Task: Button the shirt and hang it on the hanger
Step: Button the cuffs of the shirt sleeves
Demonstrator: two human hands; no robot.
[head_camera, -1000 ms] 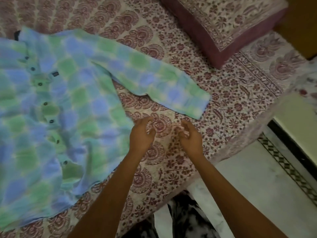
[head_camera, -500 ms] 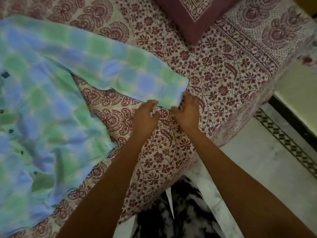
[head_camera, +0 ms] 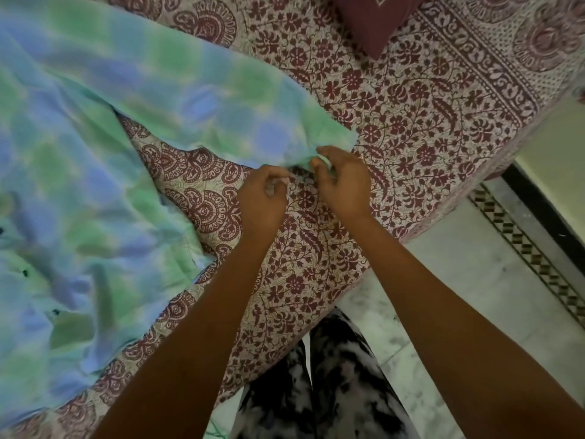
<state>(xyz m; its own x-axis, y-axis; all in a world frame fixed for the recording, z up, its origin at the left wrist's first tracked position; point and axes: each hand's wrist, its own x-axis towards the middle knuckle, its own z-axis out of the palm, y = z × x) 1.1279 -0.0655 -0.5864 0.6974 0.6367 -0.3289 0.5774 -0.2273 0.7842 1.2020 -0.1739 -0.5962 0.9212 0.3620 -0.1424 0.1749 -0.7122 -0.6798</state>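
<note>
Here both grips, L hand (head_camera: 262,202) & R hand (head_camera: 345,185), pinch shirt cuff (head_camera: 319,137) edge.

- Right hand (head_camera: 345,185): thumb and forefinger pinch the end of the green-and-blue checked cotton shirt sleeve (head_camera: 221,99).
- Left hand (head_camera: 262,201): fingers curled, just beside the right; any grip unclear.
- Both bare forearms reach forward, converging.

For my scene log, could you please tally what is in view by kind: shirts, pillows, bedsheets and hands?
shirt: 1
pillow: 1
bedsheet: 1
hands: 2 (left hand, right hand)
Total: 5
</note>
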